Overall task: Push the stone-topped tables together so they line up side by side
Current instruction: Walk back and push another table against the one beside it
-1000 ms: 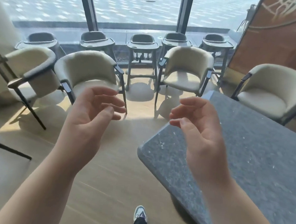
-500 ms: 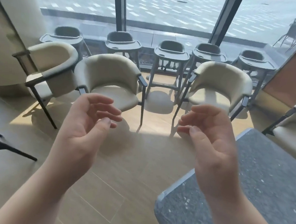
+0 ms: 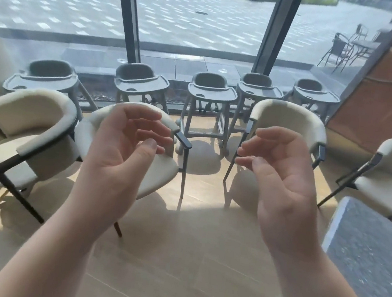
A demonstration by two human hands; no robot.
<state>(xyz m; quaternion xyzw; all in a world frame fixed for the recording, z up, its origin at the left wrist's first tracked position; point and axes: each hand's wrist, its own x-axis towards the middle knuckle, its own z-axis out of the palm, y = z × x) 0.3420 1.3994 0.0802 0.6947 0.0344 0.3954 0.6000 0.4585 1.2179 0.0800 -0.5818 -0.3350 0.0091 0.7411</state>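
One grey speckled stone-topped table [image 3: 369,256] shows only as a corner at the lower right edge of the head view; no second table is in sight. My left hand [image 3: 120,155] and my right hand [image 3: 280,178] are raised in front of me over the wooden floor, palms facing each other, fingers loosely curled and apart. Neither hand holds or touches anything. The right hand is left of the table's corner and apart from it.
Cream armchairs with dark frames stand ahead: one at far left [image 3: 28,137], one behind my left hand [image 3: 162,169], one behind my right hand [image 3: 291,119], one at right [image 3: 388,176]. Several grey high chairs [image 3: 211,94] line the glass wall. An orange panel [image 3: 384,94] stands at right.
The view has swung left and upward, so the stone table slid toward the lower right edge and more of the window shows. Both hands kept their raised, loosely curled pose.
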